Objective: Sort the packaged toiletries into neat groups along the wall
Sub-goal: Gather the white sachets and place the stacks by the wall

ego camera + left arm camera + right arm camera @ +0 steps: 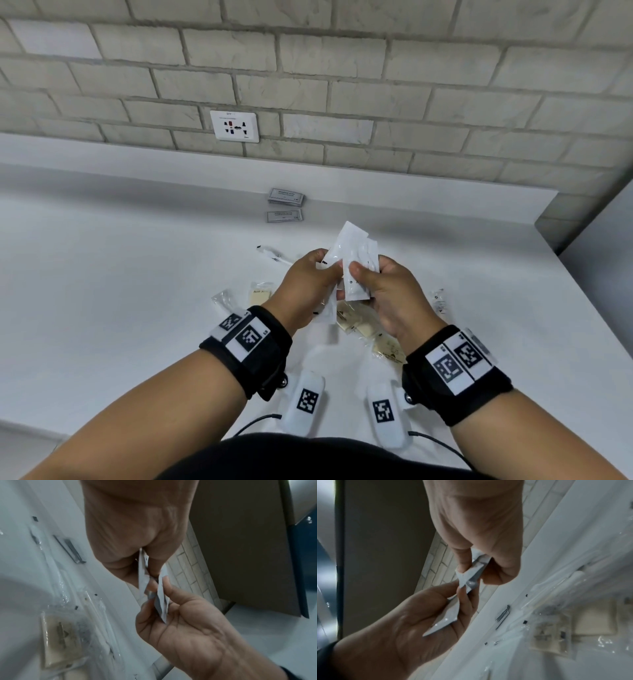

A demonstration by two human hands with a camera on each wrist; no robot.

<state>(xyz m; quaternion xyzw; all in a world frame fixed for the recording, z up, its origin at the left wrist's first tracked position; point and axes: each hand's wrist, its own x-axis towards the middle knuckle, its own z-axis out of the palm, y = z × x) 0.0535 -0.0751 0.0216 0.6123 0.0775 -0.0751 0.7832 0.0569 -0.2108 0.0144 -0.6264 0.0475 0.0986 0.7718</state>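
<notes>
white sachets (352,260) held up over the counter (120,274), fanned between both hands. left hand (308,284) pinches one bunch, thumb against curled fingers; right hand (387,291) pinches another flat between thumb and fingers. looks like squaring them into one pile.

done so far, by my reading: one group only, grey packets (286,197) stacked against the wall (308,85), one loose grey packet (284,216) just in front.

left: beige packets (359,322) and clear wrapped items (224,299) scattered near the body, a long thin wrapper (272,255) beyond the left hand, another packet (439,301) off right. early stage.
</notes>
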